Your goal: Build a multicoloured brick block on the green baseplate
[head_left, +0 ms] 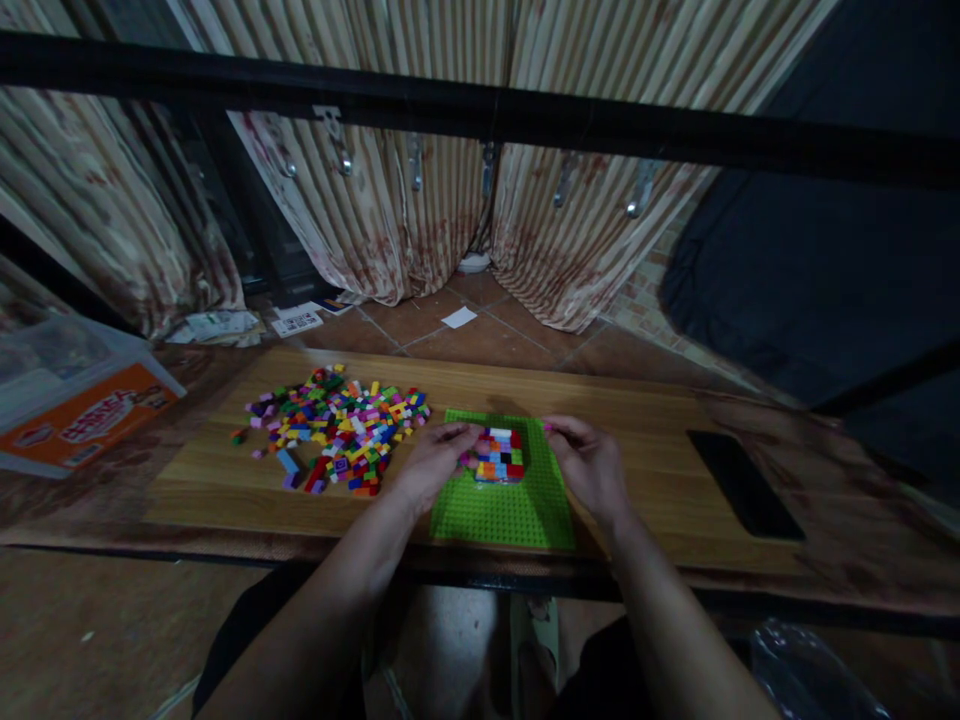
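A small block of multicoloured toy bricks point(501, 456) stands on the green studded baseplate point(499, 520), roughly at its middle. My left hand point(439, 458) is closed at the left side of that block, its fingertips close against it; what they grip, if anything, is hidden. Below those fingers show a few pink-purple bricks point(466, 461), and I cannot tell whether they are held or lying. On the other side, over the baseplate's right edge, my right hand point(592, 465) pinches a small pink brick point(549, 427) between thumb and forefinger.
A wide heap of loose bricks point(345, 425) covers the left part of the wooden board point(637, 400). Further left is a clear plastic box point(82, 400) with an orange label. A black phone-like slab point(744, 485) lies on the right. A dark bar point(450, 100) with hooks crosses in front.
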`<action>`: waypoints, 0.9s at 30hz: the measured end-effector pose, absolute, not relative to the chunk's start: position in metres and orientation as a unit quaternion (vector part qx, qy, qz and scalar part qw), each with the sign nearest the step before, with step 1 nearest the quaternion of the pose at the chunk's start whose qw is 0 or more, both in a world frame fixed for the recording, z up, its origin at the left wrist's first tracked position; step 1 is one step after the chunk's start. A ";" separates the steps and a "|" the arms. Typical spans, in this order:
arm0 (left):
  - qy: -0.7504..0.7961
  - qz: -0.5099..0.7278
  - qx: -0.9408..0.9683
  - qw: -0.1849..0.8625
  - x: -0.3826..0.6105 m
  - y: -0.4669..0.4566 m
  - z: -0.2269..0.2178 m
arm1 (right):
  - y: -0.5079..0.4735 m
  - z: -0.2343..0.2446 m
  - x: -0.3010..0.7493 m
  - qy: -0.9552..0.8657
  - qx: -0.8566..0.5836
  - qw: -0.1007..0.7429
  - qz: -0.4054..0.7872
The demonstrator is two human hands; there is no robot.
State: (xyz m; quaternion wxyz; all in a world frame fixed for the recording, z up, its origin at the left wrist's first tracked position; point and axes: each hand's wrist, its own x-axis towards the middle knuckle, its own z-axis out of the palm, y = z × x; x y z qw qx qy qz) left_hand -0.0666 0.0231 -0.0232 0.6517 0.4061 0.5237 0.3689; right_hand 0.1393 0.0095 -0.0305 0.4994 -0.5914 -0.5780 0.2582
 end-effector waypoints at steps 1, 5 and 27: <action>0.524 0.370 0.404 0.652 -0.067 0.023 -0.023 | 0.010 -0.031 0.139 -0.583 -0.599 0.485 0.257; 0.517 0.378 0.401 0.655 -0.069 0.024 -0.025 | 0.012 -0.035 0.140 -0.622 -0.619 0.414 0.240; 0.526 0.393 0.396 0.641 -0.067 0.024 -0.020 | 0.028 -0.058 0.130 -0.663 -0.572 0.403 0.266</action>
